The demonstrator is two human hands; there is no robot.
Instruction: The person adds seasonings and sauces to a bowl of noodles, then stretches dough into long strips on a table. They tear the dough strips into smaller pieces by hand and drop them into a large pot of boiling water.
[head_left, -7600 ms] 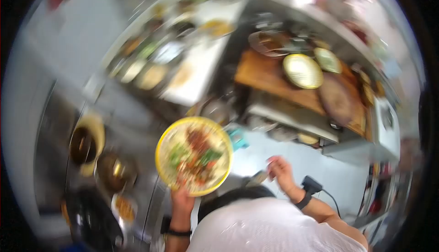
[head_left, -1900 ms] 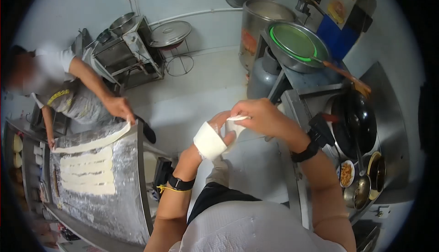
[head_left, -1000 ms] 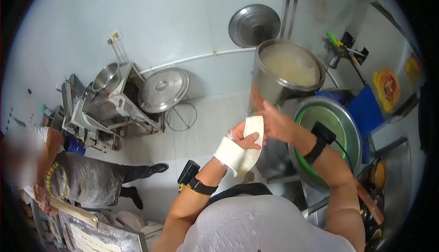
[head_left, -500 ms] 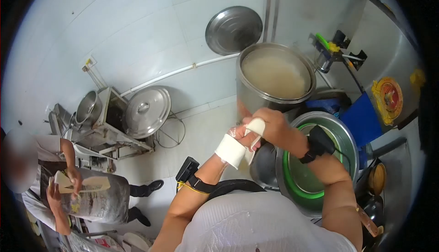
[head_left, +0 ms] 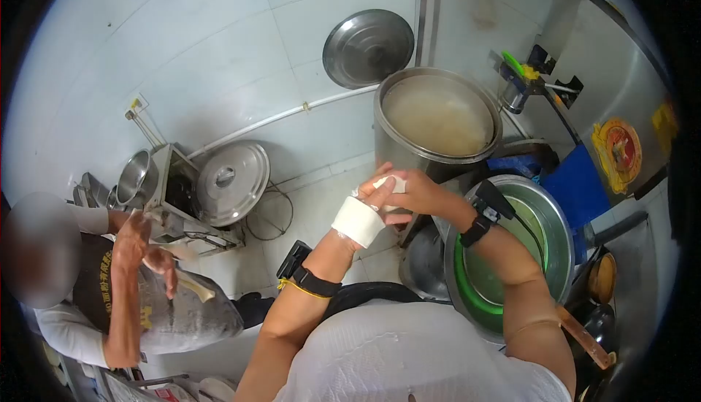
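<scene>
White-tiled kitchen wall [head_left: 219, 44] fills the far side, meeting a pale tiled floor [head_left: 321, 197] below; a thin white pipe [head_left: 277, 116] runs along the wall.

Large steel stockpot [head_left: 438, 121], far centre-right, holds cloudy pale liquid. Round steel lid [head_left: 369, 48] hangs on the wall just left of and above it.

Wide steel basin with a green rim [head_left: 511, 256], near right, sits just beside the stockpot. Blue panel [head_left: 580, 186] lies right of it.

Co-worker in a floured dark apron [head_left: 175, 314], near left, holds a pale dough piece [head_left: 193, 285] with both hands.

Steel rack [head_left: 175, 205], left of centre, carries a second round lid [head_left: 232, 181] leaning on it and a steel bowl [head_left: 133, 177] at its left end.

Left hand [head_left: 369, 201], centre, wears a white bandage [head_left: 358, 221] across the palm; its fingers are curled closed on a strip of white dough [head_left: 391, 183].

Right hand [head_left: 412, 190], touching the left, pinches the same dough with fingers narrow. The dough is held in the air between both hands, in front of the stockpot.

Black wristbands: left wrist [head_left: 315, 282], right wrist [head_left: 475, 230].
</scene>
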